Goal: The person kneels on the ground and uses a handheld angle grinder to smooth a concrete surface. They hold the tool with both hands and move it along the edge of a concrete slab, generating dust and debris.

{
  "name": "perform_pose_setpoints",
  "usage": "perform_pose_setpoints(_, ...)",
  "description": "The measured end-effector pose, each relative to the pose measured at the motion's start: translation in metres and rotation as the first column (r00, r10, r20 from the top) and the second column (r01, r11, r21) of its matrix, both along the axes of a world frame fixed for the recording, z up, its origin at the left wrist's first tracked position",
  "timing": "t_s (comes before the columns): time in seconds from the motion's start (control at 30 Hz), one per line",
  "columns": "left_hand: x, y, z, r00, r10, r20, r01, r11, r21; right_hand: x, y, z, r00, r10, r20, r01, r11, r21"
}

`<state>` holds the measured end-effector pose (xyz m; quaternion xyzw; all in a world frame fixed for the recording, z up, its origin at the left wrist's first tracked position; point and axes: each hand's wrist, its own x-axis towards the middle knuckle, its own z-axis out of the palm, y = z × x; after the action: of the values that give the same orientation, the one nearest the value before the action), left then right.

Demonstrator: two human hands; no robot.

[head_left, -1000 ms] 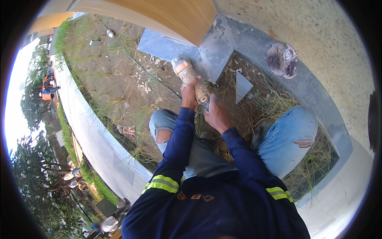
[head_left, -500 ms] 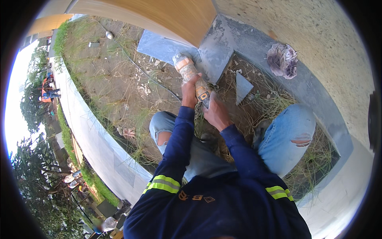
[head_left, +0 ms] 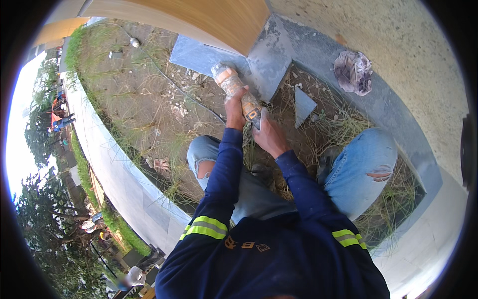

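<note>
Head view: a dusty power tool (head_left: pixel 231 84), held two-handed.
Left hand (head_left: pixel 234 109) curls round its middle, right hand (head_left: pixel 269 133) clasps its rear; long axis slants forward-left, nose near the grey slab (head_left: pixel 191 54).

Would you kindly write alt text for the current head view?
A person's left hand and right hand hold a dusty, orange-marked tool, its far end by a grey slab. A triangular grey piece lies on soil nearby.

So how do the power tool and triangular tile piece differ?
The power tool is long and rounded; the tile piece, flat and triangular. The tool shows orange; the tile piece is blue-grey. The tool is in the left hand and right hand; the tile piece lies on the ground.
</note>
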<state>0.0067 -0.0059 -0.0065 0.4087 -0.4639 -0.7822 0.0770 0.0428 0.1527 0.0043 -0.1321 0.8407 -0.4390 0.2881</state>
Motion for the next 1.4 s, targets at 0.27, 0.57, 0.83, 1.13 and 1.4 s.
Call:
perform_pose_setpoints(0.27,0.02,0.034,-0.003,0.999,-0.051,0.011,0.052,0.997,-0.061,0.024,0.029,0.009,1.0,-0.026,0.013,0.025,0.995,0.099)
perform_pose_setpoints(0.57,0.033,0.016,-0.006,0.996,0.093,0.015,-0.092,0.993,-0.07,0.027,0.009,-0.004,0.997,0.047,-0.059,-0.04,0.992,0.123)
perform_pose_setpoints(0.83,0.062,0.065,0.032,0.985,0.112,0.131,-0.08,0.97,-0.231,0.031,0.064,0.061,0.967,0.208,0.147,-0.236,0.949,0.211)
perform_pose_setpoints(1.13,0.096,0.113,0.145,0.912,-0.016,0.41,0.153,0.941,-0.303,-0.033,0.08,0.198,0.814,-0.075,0.576,0.115,0.993,-0.033)
perform_pose_setpoints(1.4,0.121,0.16,0.238,0.892,-0.24,0.384,0.329,0.926,-0.186,-0.023,0.086,0.239,0.624,-0.17,0.763,0.241,0.97,0.019)
